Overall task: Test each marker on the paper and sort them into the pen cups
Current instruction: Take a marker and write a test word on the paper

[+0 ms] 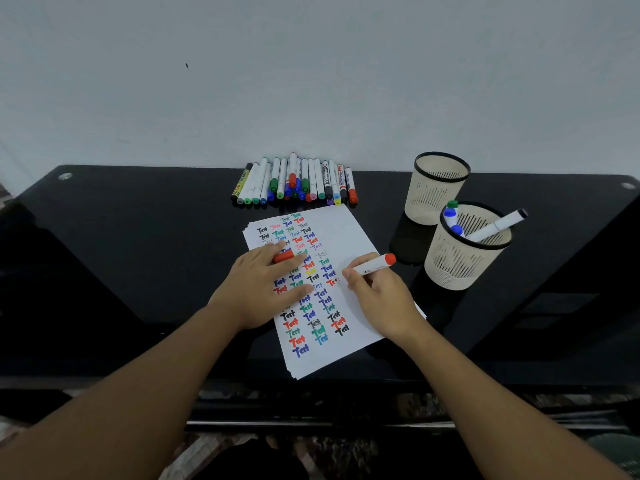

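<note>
Forearms are reaching in from the bottom edge over a glossy black desk (pixel 138 258). The right hand (pixel 381 299) is gripping a white marker with a red end (pixel 375 265), its fingers curled round the barrel and the tip pressing on the paper (pixel 349 233) beside a small red mark. The marker is slanting up and to the right, its red end pointing toward the cups. The left hand (pixel 263 285) is lying on the paper with its fingers mostly straight, pressing the sheet down; a red cap (pixel 283 257) is sitting tucked under its fingers, though how tightly it is being held is hard to tell. The paper is lying slightly rotated on the desk, and columns of the word "Test" in black, red, blue, green and teal are covering its left and middle part, while the upper right area is showing bare white.

Further right, the near pen cup (pixel 464 261), beige with a black rim, is holding a few markers: two with blue caps, one with a green cap, and one white barrel leaning out to the right. Just behind it, the far pen cup (pixel 436 188) is standing upright. At the back edge of the desk, against the pale wall (pixel 311 64), a pile of markers (pixel 298 181) is lying side by side, caps mostly toward the paper.
</note>
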Demonstrator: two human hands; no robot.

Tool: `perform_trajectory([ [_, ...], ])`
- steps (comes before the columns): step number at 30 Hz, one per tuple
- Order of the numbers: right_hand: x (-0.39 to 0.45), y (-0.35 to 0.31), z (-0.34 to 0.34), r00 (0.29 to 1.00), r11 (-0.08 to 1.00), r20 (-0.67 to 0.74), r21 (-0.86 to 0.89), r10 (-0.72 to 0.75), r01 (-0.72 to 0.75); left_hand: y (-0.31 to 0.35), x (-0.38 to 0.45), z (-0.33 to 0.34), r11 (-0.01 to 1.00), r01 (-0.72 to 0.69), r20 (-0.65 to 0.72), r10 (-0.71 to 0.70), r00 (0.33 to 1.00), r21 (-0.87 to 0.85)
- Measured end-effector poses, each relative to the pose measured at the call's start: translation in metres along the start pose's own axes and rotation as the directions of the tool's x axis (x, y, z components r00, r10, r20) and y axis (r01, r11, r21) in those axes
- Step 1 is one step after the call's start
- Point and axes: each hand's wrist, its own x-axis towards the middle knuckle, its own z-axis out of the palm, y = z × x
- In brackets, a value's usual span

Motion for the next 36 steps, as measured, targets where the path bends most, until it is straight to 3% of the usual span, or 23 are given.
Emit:
perform_trajectory([
  [36,0.0011,0.0011,0.0011,1.0,1.0,-0.003,-0.022,-0.007,0.007,0.003,-0.0007,-0.0034,1.0,0.007,0.023,-0.007,1.0,0.003],
])
